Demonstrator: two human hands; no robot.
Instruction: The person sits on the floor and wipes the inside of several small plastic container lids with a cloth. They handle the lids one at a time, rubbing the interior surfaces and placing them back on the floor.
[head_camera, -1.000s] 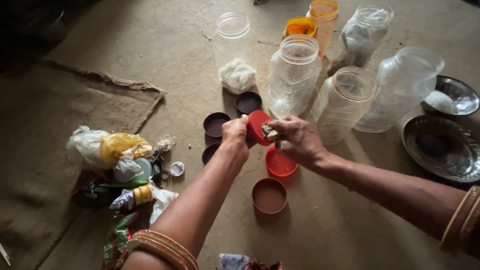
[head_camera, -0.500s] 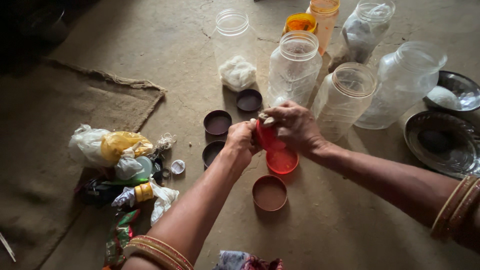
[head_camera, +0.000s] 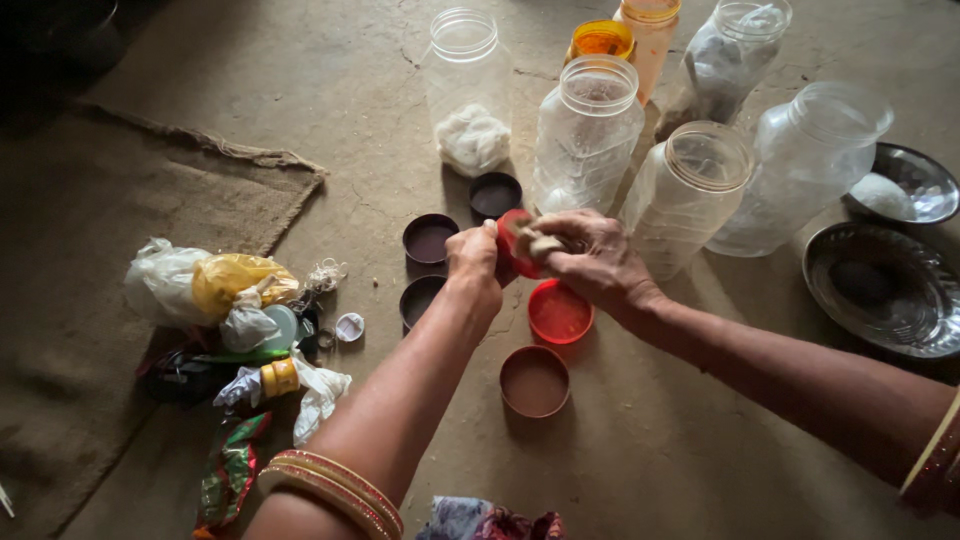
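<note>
My left hand (head_camera: 472, 262) grips a red lid (head_camera: 512, 245); right hand (head_camera: 590, 255) fingers pinch a cloth wad (head_camera: 545, 243) against it, loose lids (head_camera: 558, 312) and clear jars (head_camera: 585, 135) crowding the floor around.

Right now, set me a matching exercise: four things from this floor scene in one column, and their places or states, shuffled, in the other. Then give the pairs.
Things
1. red lid
2. second red lid
3. brown lid
4. white wad

Places or states
A. inside a clear open jar
B. flat on the floor, nearest the camera
C. held up between the left hand and right hand
D. on the floor just below the hands

Pairs: 1-C, 2-D, 3-B, 4-A
</note>
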